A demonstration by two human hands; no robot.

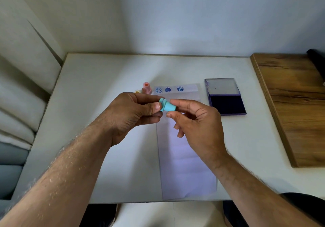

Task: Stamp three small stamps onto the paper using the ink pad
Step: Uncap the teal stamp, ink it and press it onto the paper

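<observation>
Both hands pinch teal stamp (167,105) above paper (184,138) mid-bench: left hand (130,114) thumb and forefinger on one end, right hand (197,121) fingertips on other. Open ink pad (226,103) toward bench's right edge.

Pretty dim overall, with a cool bluish-grey cast on everything. A soft bright patch sits on the wall (168,49) right behind the tabletop (98,79), so the light seems to land there. Shadows are soft and faint. The paper (184,156) picks up a mild violet sheen. Wide-angle lens bends the edges hard, and the forearms near the bottom corners smear out. The centre stays reasonably sharp.
</observation>
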